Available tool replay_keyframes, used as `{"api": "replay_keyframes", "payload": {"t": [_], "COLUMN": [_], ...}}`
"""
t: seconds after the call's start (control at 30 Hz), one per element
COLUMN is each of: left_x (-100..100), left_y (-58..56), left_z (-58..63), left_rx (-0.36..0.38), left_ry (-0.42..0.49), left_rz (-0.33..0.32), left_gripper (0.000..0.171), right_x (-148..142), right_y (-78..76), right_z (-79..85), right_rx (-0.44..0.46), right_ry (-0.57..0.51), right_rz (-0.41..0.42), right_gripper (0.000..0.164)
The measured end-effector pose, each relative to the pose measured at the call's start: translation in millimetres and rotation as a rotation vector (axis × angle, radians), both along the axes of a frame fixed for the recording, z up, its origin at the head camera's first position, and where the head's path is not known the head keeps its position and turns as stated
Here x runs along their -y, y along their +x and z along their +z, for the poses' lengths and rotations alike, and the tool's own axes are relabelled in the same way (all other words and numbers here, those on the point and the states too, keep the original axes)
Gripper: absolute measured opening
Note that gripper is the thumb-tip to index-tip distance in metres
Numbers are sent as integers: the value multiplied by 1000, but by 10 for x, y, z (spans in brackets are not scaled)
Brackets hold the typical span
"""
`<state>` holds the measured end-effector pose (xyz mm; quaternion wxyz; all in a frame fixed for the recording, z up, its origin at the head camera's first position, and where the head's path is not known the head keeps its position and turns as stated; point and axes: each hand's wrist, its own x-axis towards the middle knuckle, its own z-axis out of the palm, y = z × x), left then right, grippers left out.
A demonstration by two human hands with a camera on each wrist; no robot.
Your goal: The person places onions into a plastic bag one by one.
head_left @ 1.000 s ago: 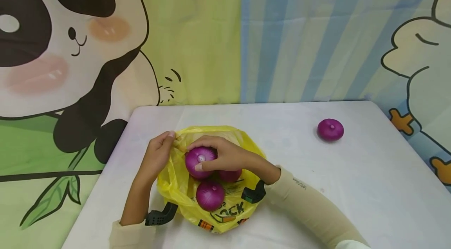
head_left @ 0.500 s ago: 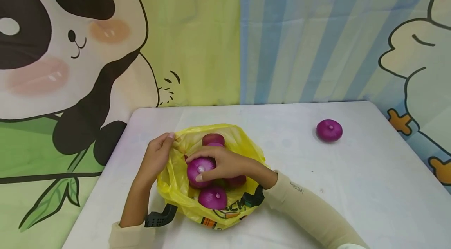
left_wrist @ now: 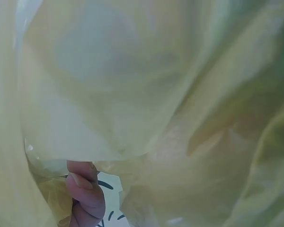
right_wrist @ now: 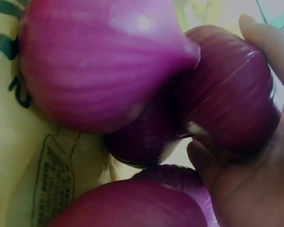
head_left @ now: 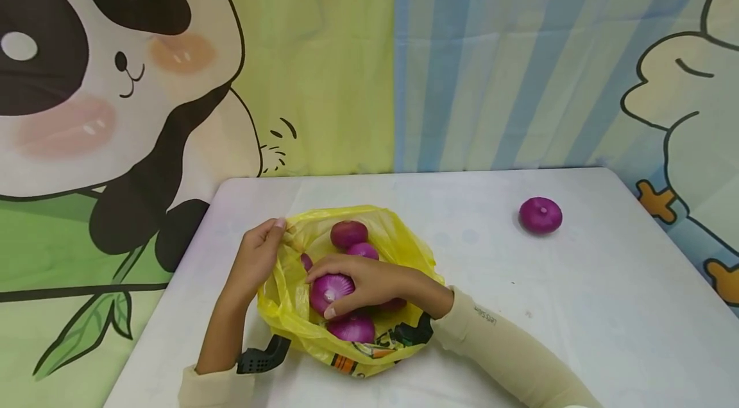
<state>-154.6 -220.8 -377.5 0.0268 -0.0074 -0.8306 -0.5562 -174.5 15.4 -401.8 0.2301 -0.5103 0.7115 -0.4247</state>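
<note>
A yellow plastic bag (head_left: 277, 302) with dark print stands open on the white table, several red onions inside. At its left rim my left hand (head_left: 260, 260) pinches the plastic; in the left wrist view the curled fingers (left_wrist: 87, 191) show beside the bag's film (left_wrist: 104, 104). Inside the bag, my right hand (head_left: 369, 281) grips a red onion (head_left: 330, 292), thumb on the near side and fingers over the far side. Around the held onion (right_wrist: 234, 90), other onions (right_wrist: 99, 61) crowd close in the right wrist view. Two onions (head_left: 349, 234) lie beyond the hand, and another (head_left: 353, 329) lies nearer.
One more red onion (head_left: 540, 215) sits alone at the back right of the white table (head_left: 479, 228). A printed panda curtain (head_left: 323, 61) hangs behind. Dark wrist cameras (head_left: 264, 355) sit at both wrists, the right one overlapping the bag's edge.
My right hand has moved slightly toward me and lower in the bag with the onion. Onions at the far side have come into sight. The left hand holds its place at the rim.
</note>
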Motion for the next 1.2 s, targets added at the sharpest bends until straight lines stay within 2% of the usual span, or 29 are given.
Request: {"api": "replay_keyframes", "payload": {"t": [0.27, 0.4, 0.6, 0.8, 0.97, 1.2], "left_x": [-14, -20, -23, -14, -14, -14], "left_y": [17, 19, 9, 12, 14, 18], "left_z": [-8, -6, 7, 15, 12, 9], "left_rx": [-1, -5, -10, -17, -13, -2], "left_ry": [8, 10, -4, -4, 6, 17], "left_rz": [3, 8, 1, -8, -8, -8], "left_gripper": [47, 46, 46, 48, 49, 48], "right_x": [-61, -92, -196, -372, -539, -684], "right_y": [26, 38, 34, 13, -3, -29], "right_z": [-28, -8, 46, 98, 84, 75], "right_rx": [-57, -108, -160, -148, -103, -99], "right_ry": [-30, -28, -64, -169, -166, -186], "right_rz": [-49, -52, -113, -166, -231, -253], "right_gripper": [64, 62, 58, 51, 48, 47]}}
